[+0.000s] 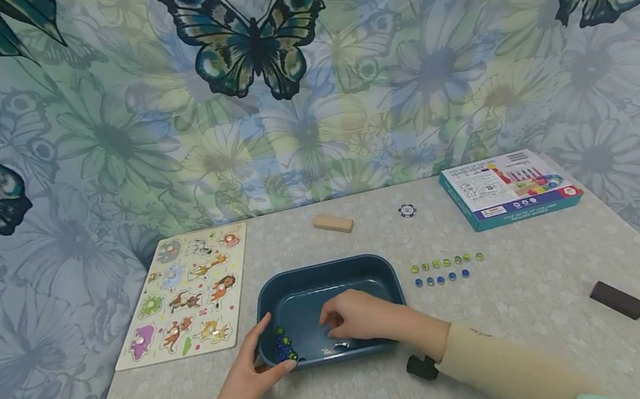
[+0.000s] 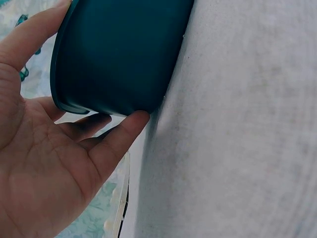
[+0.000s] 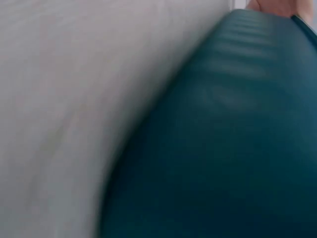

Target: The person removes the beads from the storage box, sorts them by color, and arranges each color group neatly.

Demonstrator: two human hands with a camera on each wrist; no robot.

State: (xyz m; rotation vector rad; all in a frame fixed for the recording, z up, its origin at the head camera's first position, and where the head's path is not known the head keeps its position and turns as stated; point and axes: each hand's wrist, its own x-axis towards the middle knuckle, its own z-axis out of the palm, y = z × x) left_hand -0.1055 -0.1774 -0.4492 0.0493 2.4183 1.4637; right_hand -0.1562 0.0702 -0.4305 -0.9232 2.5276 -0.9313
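Note:
A dark blue rectangular tub (image 1: 330, 270) stands on the table with its long side toward me. My left hand (image 1: 241, 377) holds its left end, thumb at the near rim and fingers along the side; the left wrist view shows fingertips low on the tub's wall (image 2: 119, 59). Several small glassy marbles (image 1: 283, 346), green and blue, lie gathered in the tub's near left corner. My right hand (image 1: 362, 316) reaches into the tub with bent fingers, right of the marbles. Whether it pinches anything I cannot tell. The right wrist view is filled mostly by the tub's outer wall (image 3: 213, 148).
Right of the tub lie a row of green marbles (image 1: 446, 263) and a row of blue ones (image 1: 440, 280). An animal puzzle board (image 1: 185, 295) is at left. Behind are a wooden block (image 1: 333, 223), a poker chip (image 1: 407, 211) and a game box (image 1: 511, 188); a dark block (image 1: 617, 300) lies right.

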